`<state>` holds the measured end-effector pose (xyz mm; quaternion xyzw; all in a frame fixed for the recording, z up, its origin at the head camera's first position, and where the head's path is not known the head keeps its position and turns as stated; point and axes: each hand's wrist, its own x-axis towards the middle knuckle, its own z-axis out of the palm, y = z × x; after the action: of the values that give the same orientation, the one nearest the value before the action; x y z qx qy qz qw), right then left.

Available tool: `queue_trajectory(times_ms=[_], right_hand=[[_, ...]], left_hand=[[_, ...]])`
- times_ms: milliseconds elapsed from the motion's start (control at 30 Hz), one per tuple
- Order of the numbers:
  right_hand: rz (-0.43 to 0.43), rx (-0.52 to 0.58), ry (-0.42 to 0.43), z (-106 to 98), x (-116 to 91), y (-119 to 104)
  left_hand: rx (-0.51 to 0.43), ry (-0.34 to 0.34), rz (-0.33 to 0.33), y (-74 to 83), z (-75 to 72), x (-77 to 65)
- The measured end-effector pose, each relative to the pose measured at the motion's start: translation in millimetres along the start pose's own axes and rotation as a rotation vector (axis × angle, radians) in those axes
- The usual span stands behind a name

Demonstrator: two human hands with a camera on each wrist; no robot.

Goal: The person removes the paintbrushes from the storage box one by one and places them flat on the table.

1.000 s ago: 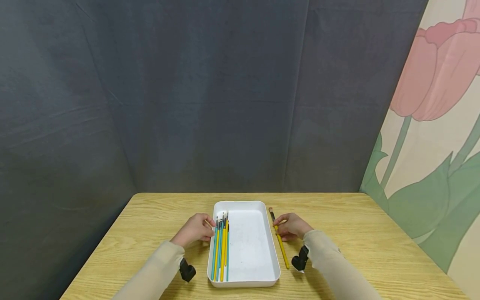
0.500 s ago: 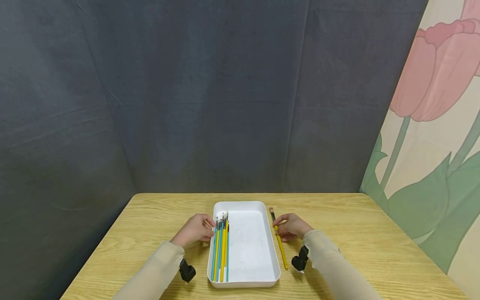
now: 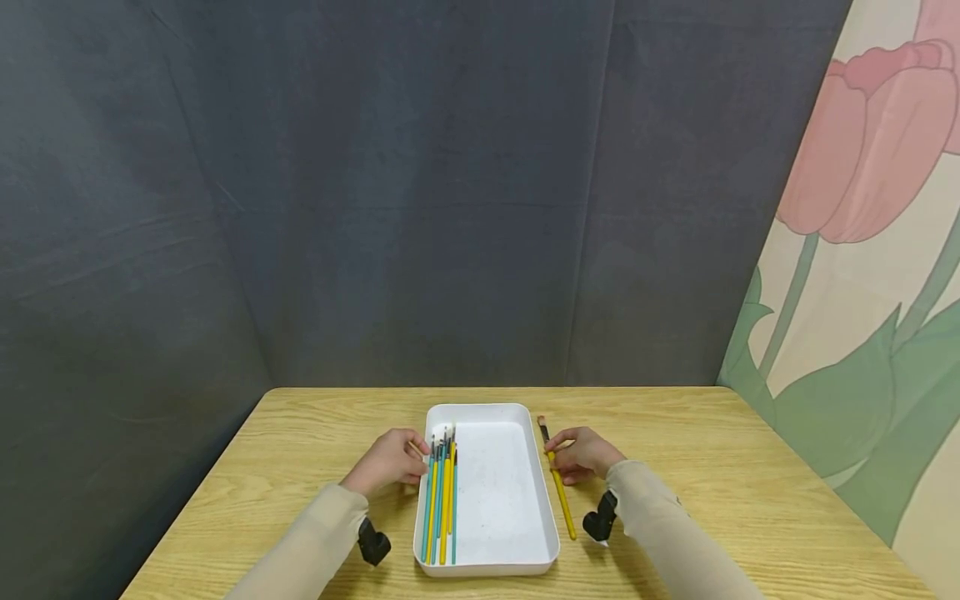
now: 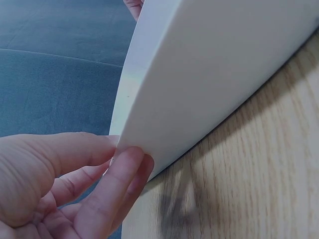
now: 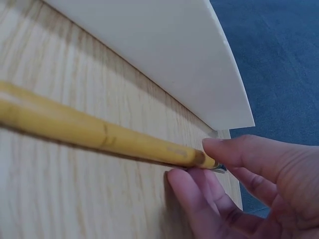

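Note:
A white rectangular tray (image 3: pixel 495 492) stands on the wooden table. My left hand (image 3: pixel 390 460) pinches its left side wall: in the left wrist view the thumb is at the rim and the fingertips (image 4: pixel 130 155) press the outer face. Several paintbrushes (image 3: pixel 441 508) with yellow and teal handles lie side by side along the tray's left part, bristles pointing away. To the right of the tray, a thick yellow paintbrush (image 5: pixel 99 132) lies along the table. Thumb and fingers of my right hand (image 3: pixel 587 454) pinch it near the dark ferrule.
The table (image 3: pixel 322 442) reaches back to a dark grey cloth (image 3: pixel 420 200). A wall with painted pink tulips (image 3: pixel 862 167) rises on the right. A black wrist camera (image 3: pixel 372 542) sits under each forearm.
The handle end of the yellow paintbrush has swung slightly left, toward the tray. Both hands stay in place.

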<state>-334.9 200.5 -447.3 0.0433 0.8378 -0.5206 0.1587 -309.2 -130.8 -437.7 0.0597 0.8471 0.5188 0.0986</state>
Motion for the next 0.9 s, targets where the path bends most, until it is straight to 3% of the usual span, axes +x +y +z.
queue_trajectory(times_ms=[500, 900], right_hand=[[-0.022, 0.059, -0.049, -11, -2, -2], [-0.105, 0.099, -0.102, -16, -12, -26]], left_hand=[[0.001, 0.007, -0.005, 0.0, 0.1, -0.7], [0.001, 0.008, -0.011, 2.4, -0.2, -2.2]])
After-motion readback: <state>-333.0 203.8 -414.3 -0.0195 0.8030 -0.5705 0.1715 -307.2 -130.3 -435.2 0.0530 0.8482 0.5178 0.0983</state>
